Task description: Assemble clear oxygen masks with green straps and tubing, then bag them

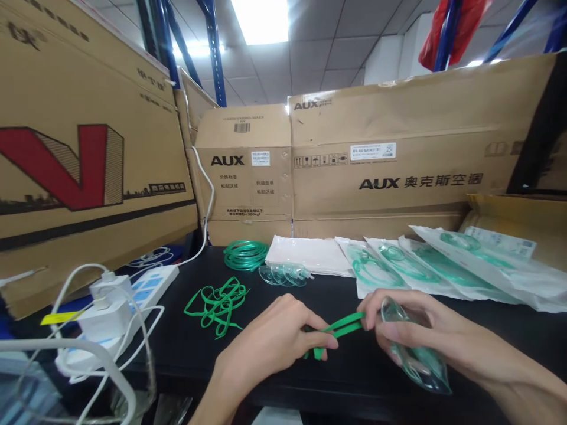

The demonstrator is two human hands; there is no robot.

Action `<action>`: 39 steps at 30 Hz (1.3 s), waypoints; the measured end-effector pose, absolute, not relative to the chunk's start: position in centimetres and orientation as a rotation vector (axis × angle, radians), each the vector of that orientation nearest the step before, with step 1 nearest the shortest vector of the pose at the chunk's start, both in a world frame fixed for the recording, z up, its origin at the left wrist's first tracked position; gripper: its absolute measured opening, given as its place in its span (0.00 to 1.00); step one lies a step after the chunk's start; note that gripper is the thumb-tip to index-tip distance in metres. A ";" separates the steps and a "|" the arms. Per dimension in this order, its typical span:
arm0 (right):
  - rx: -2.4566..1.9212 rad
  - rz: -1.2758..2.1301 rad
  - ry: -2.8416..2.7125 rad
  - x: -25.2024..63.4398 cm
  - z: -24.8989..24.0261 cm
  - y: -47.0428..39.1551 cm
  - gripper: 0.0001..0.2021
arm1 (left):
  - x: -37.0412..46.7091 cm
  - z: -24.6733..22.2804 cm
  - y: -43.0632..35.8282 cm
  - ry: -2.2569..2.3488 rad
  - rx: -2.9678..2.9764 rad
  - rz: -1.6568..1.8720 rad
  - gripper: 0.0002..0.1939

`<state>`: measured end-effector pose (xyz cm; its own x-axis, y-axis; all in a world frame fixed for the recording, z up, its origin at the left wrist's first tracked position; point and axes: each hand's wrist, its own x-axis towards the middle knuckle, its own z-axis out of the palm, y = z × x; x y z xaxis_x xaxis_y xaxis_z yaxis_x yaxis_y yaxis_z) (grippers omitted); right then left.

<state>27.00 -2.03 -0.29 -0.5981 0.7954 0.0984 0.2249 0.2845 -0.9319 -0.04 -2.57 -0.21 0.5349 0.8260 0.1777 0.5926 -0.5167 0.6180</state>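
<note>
My left hand [277, 330] is closed, pinching a flat green elastic strap [348, 324] between thumb and fingers. Two lengths of that strap run across to my right hand [411, 321], and a short green end pokes out below my left fingers. The right hand is wrapped round a clear plastic face mask [432, 375] with a greenish tint, held above the front of the black table. Its fingers also touch the strap, but they hide where strap and mask meet. Left of my hands lies a tangled heap of loose green straps [219, 304].
Behind lie coiled green tubing [245, 255], a row of clear masks [286, 274], a stack of white pouches [310, 255] and several filled pouches [411, 265]. A power strip [148, 286] with cables is at left. Cardboard panels [381, 165] wall the black table [186, 351].
</note>
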 end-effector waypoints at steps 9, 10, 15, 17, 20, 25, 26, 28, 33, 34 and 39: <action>-0.897 1.350 -1.877 25.5 -0.4 -1.9 0.17 | -9.6 2.9 -1.9 1.902 2.061 0.925 0.25; -0.892 1.339 -1.891 25.5 -0.3 -1.9 0.17 | -10.8 2.8 -1.5 1.975 2.037 0.926 0.26; -0.884 1.403 -1.850 25.1 -0.4 -1.8 0.18 | -14.8 0.2 1.2 2.235 1.942 0.683 0.27; -0.938 1.409 -1.847 24.7 -0.9 -1.5 0.19 | -14.8 -0.6 1.9 2.359 1.970 0.746 0.30; -0.991 1.299 -1.899 24.0 -1.9 -0.9 0.20 | -12.0 -0.2 1.5 2.295 2.092 1.002 0.31; -1.071 0.953 -1.987 22.5 -3.3 -0.5 0.18 | -2.7 1.1 -1.3 1.470 2.088 0.946 0.22; -1.077 0.896 -2.005 22.2 -3.5 -0.6 0.17 | -1.1 0.8 -1.8 1.337 2.086 0.916 0.21; -1.065 0.834 -2.032 21.7 -3.7 -0.6 0.16 | 1.2 0.1 -2.2 1.206 2.082 0.860 0.19; -1.002 0.908 -1.961 21.6 -3.5 -0.5 0.25 | 1.9 -1.4 -1.3 1.075 2.051 0.943 0.16; -0.987 0.980 -1.932 21.7 -3.4 -0.4 0.27 | 1.6 -1.4 -1.0 1.064 2.042 0.968 0.16; -0.919 1.169 -1.800 22.3 -2.9 -0.1 0.29 | 0.6 -1.0 -0.2 0.982 2.024 1.033 0.17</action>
<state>22.30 -0.05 -2.93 -0.4299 0.8749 0.2230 0.1523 0.3138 -0.9372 0.60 -0.15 -1.04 0.4077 0.8372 0.3645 0.3211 -0.5051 0.8011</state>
